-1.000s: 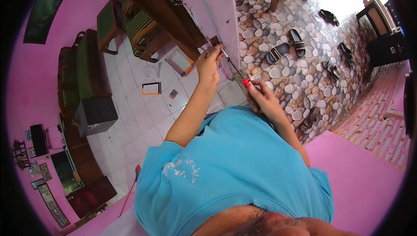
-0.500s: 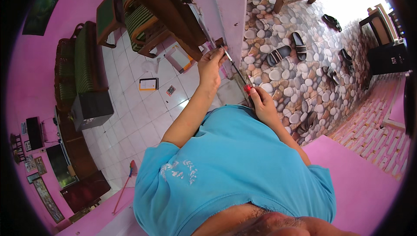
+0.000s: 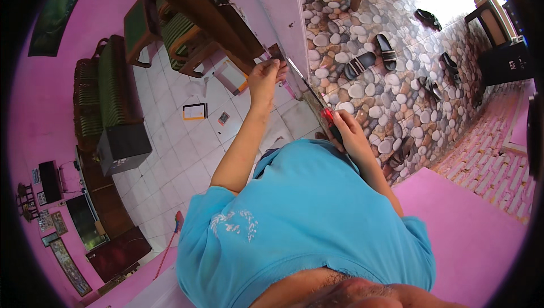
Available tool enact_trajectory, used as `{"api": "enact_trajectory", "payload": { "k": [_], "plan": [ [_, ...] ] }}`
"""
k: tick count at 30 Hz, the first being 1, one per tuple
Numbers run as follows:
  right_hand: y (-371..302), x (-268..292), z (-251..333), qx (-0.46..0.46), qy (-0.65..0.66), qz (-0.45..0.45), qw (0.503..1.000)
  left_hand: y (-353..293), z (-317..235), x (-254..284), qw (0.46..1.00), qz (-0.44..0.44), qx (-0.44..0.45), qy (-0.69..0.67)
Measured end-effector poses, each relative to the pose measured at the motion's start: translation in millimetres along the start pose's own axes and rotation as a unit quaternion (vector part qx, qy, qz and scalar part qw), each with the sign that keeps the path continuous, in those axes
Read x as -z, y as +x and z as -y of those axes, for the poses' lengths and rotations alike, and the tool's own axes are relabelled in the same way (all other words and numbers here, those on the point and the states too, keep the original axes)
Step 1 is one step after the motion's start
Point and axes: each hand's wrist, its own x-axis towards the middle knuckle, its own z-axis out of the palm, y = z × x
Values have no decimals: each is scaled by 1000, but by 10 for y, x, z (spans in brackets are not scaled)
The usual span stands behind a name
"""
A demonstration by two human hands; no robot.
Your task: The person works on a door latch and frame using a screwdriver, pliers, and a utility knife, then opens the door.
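Observation:
My right hand [image 3: 352, 132] is closed round the red and black handle of a screwdriver [image 3: 309, 87]. Its long metal shaft slants up and left toward the edge of the pink wall. Just left of the shaft's far end, my left hand [image 3: 265, 81] has its fingers pinched together against a small brown piece [image 3: 275, 52] at the wall's edge, beside the dark wooden door [image 3: 232, 22]. What those fingers hold, if anything, is too small to make out.
On the white tiles at left lie a small orange-and-white box [image 3: 195, 111], a small card-like pack [image 3: 224, 118] and a larger box [image 3: 231, 77]. Striped seats [image 3: 113, 87] stand farther left. Black sandals [image 3: 387, 53] lie on the pebble-patterned floor at right.
The view has shifted slightly. The left fingers, which were at the shaft's tip, are now a little left of it, at the brown piece. The right hand keeps its grip on the handle.

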Motion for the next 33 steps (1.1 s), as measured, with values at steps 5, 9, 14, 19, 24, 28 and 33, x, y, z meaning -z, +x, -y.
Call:
{"api": "enact_trajectory", "payload": {
  "k": [5,9,14,19,24,28,33],
  "plan": [
    [-206,58,27,21,-22,-43,999,68,3,53,879,-94,-209,419],
    [-142,133,-61,60,20,-63,996,210,-4,68,835,-123,-293,448],
    [-99,210,-181,62,1,-81,995,265,-144,207,866,-47,-275,416],
    [-139,-24,-283,102,9,-90,991,204,-156,388,866,-13,-308,394],
    [29,-531,-575,126,-41,-82,988,-20,226,908,902,418,-41,96],
    [195,-1250,-790,126,-129,-161,970,-227,94,855,811,578,67,58],
    [70,-1950,-1305,155,-28,-266,951,-135,249,1207,826,528,191,52]
  ]
}}
